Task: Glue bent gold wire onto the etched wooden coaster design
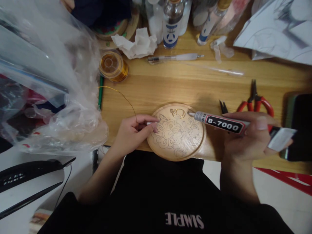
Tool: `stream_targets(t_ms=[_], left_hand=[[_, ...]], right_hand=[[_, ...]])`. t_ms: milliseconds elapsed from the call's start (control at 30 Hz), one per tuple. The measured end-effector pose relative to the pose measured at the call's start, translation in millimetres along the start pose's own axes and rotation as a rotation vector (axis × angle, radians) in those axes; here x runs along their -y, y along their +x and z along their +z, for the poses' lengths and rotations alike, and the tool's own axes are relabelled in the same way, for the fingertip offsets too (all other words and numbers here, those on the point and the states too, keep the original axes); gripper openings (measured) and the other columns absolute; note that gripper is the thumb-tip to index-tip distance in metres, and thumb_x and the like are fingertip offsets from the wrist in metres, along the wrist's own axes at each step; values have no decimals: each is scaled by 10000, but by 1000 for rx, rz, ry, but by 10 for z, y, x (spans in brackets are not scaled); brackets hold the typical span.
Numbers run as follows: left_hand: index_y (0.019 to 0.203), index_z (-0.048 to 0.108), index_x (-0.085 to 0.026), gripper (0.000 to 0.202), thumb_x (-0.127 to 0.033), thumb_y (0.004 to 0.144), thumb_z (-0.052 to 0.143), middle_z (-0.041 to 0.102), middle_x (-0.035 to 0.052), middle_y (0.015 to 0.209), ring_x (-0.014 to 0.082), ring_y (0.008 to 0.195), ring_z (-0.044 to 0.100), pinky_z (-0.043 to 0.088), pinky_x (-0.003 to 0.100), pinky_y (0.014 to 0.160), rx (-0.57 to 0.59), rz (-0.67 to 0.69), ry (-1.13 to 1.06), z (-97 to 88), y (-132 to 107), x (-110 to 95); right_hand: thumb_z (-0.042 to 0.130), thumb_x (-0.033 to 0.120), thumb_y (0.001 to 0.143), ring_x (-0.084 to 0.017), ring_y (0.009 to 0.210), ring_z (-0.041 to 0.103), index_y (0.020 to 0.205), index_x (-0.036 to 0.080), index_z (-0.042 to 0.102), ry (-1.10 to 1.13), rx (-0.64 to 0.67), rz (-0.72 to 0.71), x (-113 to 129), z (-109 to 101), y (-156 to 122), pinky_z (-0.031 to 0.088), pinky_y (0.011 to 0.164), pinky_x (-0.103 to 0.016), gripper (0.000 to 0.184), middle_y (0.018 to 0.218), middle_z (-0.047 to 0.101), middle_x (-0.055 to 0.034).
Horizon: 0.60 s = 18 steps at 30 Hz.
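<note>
A round wooden plate (172, 148) with pencilled flowers lies at the table's front edge. Near its far rim sits a bent piece of gold wire (179, 113). In my right hand (252, 136) is a glue tube (223, 123) marked B-7000, its nozzle pointing left just beside that bent wire. Whether the nozzle touches the wood I cannot tell. My left hand (135, 133) is closed in a pinch at the plate's left rim, with a small white piece (149, 123) showing between the fingers. A loose strand of gold wire (123, 96) runs to this hand.
A spool of gold wire (113, 66) stands beside a clear plastic bag (80, 97) on the left. Red-handled pliers (255, 100) and a dark phone (301, 126) lie right. Behind are a pen (175, 57), crumpled tissue (137, 44), bottles (172, 24) and drawing paper (280, 32).
</note>
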<state>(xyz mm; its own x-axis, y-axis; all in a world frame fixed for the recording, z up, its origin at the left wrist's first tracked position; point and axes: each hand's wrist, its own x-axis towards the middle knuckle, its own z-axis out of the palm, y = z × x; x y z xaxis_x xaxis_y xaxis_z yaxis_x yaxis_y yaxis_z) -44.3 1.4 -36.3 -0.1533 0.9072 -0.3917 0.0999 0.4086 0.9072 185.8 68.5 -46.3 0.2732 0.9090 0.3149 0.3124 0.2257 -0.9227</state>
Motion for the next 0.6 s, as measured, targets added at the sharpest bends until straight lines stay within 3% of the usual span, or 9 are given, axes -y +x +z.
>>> stream_targets(t_ms=[167, 367, 600], left_hand=[[885, 748, -190, 111, -240, 791, 718, 755, 2, 718, 123, 662, 711, 593, 231, 653, -3, -7, -2, 7, -1, -11], [881, 751, -185, 109, -220, 783, 719, 755, 3, 711, 121, 660, 711, 594, 226, 651, -10, -10, -7, 1, -7, -11], [877, 752, -214, 94, -228, 788, 723, 752, -2, 714, 130, 674, 719, 609, 240, 673, -10, -25, 4, 1, -8, -16]], right_hand=[[534, 316, 822, -111, 451, 509, 665, 189, 759, 16, 39, -42, -10, -20, -11, 292, 399, -263, 302, 494, 609, -1], [516, 346, 838, -123, 444, 514, 626, 208, 732, -22, -23, -69, -32, -1, -7, 316, 404, -278, 333, 482, 587, 8], [516, 330, 822, -115, 429, 495, 647, 198, 743, -6, 36, -19, 2, -19, -9, 282, 397, -274, 316, 483, 592, 4]])
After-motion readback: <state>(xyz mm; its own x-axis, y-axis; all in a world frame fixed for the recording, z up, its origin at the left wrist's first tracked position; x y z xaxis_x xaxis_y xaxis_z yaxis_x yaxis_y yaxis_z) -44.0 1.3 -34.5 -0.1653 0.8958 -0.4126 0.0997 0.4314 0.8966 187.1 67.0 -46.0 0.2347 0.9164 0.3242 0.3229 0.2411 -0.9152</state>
